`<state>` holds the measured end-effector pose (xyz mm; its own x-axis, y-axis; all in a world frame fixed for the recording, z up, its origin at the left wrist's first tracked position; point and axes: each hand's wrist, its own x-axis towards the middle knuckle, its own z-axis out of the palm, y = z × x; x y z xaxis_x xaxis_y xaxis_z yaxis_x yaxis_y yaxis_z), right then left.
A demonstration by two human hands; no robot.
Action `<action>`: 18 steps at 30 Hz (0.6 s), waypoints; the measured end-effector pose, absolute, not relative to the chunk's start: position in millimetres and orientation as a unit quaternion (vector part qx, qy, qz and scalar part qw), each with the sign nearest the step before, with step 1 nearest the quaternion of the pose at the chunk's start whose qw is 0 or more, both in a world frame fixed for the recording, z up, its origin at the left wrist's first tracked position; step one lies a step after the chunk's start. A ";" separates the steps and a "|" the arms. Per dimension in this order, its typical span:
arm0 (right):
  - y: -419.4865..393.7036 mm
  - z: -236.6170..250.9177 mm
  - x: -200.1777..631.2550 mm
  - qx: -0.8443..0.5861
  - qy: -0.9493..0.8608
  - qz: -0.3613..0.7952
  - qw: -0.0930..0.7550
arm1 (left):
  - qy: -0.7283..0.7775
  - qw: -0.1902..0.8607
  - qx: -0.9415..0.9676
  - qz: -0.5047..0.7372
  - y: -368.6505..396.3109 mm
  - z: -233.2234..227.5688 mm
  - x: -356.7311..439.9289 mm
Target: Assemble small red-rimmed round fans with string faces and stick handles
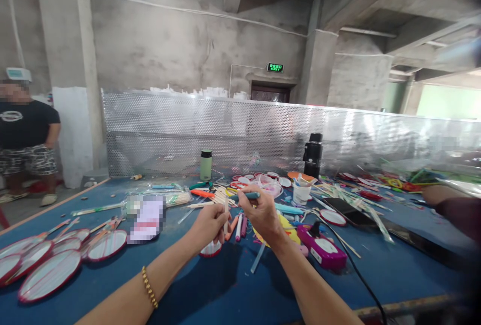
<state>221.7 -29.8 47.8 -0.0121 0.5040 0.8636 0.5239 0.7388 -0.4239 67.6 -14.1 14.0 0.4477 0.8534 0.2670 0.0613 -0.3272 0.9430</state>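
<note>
A thin white stick [226, 210] is pinched upright in the left hand [209, 225], whose fingers are curled tightly around its lower part. A teal pen-like tool [246, 196] is gripped in the right hand [261, 211], the fingers closed narrowly over it, and its tip is pointed left toward the top of the stick; whether the two touch cannot be told. Both hands are held above the middle of the blue table [210, 285], just in front of the clutter. A gold bead bracelet [149, 287] is worn on the left wrist.

Under the hands a small red-and-white round piece [210, 250] is seen, and pink and orange markers [238, 227] are laid just beside it. To the right a purple and white device [322, 249] is set on the table, with a black cable [356, 275] run from it toward the near edge. A row of red-rimmed oval paddles [48, 275] is spread along the left side (several overlapping). Farther back, a green flask [205, 165] and a black flask [313, 154] are stood upright near a perforated metal screen [169, 124], and a white cup [300, 193] is placed between them and the hands. A person in a black shirt [22, 124] is stood at the far left, well apart from the table.
</note>
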 end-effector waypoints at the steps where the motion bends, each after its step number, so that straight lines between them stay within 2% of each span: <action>1: -29.9 47.9 221.8 -0.361 -0.711 -0.008 0.603 | 0.325 0.480 0.702 0.413 -13.9 13.9 67.7; 18: -30.1 47.6 222.0 -0.360 -0.712 -0.001 0.603 | 0.326 0.474 0.707 0.412 -15.0 14.4 67.2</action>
<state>222.0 -30.1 47.6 -0.0134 0.5115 0.8592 0.5132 0.7409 -0.4331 67.2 -15.0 14.4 0.4487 0.8511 0.2725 0.0702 -0.3376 0.9387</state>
